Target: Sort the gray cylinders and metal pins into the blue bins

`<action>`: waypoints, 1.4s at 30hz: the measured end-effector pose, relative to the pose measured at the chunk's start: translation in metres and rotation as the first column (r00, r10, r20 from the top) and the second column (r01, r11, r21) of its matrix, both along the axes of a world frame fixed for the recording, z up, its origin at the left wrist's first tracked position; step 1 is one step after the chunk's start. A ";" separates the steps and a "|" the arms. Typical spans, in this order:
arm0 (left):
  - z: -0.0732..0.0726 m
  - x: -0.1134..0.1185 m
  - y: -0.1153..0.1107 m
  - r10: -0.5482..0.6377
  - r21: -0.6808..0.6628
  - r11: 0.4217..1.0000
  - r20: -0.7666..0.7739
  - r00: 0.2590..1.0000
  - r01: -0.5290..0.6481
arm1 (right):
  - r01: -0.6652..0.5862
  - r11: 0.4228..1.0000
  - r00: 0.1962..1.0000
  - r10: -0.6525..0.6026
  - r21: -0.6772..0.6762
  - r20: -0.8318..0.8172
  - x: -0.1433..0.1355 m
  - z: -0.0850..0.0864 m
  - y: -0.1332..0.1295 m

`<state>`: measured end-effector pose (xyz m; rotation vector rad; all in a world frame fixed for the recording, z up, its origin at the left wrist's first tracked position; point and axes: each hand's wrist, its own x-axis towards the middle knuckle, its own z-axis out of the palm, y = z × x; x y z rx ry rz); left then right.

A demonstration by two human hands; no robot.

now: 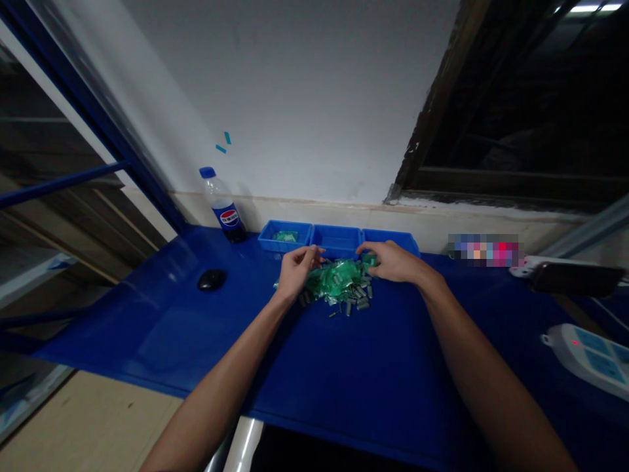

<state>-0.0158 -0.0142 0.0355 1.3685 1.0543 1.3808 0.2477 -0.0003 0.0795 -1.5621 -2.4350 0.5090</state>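
A pile of small clear-and-green plastic packets (pixel 339 278) lies on the blue table, with several short grey cylinder-shaped pieces (pixel 362 305) loose along its front right. Over the pile's left side, my left hand (pixel 296 270) has its thumb and fingertips pinched together; whatever is between them is too small to make out. At the right side, my right hand (pixel 393 261) curls its thumb and index finger around a small green packet (pixel 369 261). Just behind both hands stand a left blue tray (pixel 264 244) with a few green packets in it, a middle blue tray (pixel 337 229) and a right blue tray (pixel 398 236), partly hidden.
A cola bottle (pixel 226 210) stands by the wall on the left, with a black computer mouse (pixel 211 280) in front of it. To the right are a phone (pixel 574 280) propped on its side and a white power strip (pixel 590 357). The table's front edge runs below my forearms.
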 end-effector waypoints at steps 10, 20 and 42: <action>0.001 0.002 -0.006 -0.057 0.076 0.995 -0.148 0.987 0.069 | 0.137 0.987 0.867 -0.080 0.080 -0.492 -0.008 0.027 -0.012; 0.015 0.003 -0.018 -0.264 0.056 0.959 -0.186 0.946 0.279 | -0.058 0.968 0.620 -0.156 -0.243 -0.769 -0.040 0.016 -0.014; -0.005 -0.012 0.011 0.026 0.021 0.999 -0.067 0.997 -0.025 | 0.157 0.979 0.941 -0.188 -0.128 -0.281 -0.030 -0.025 0.005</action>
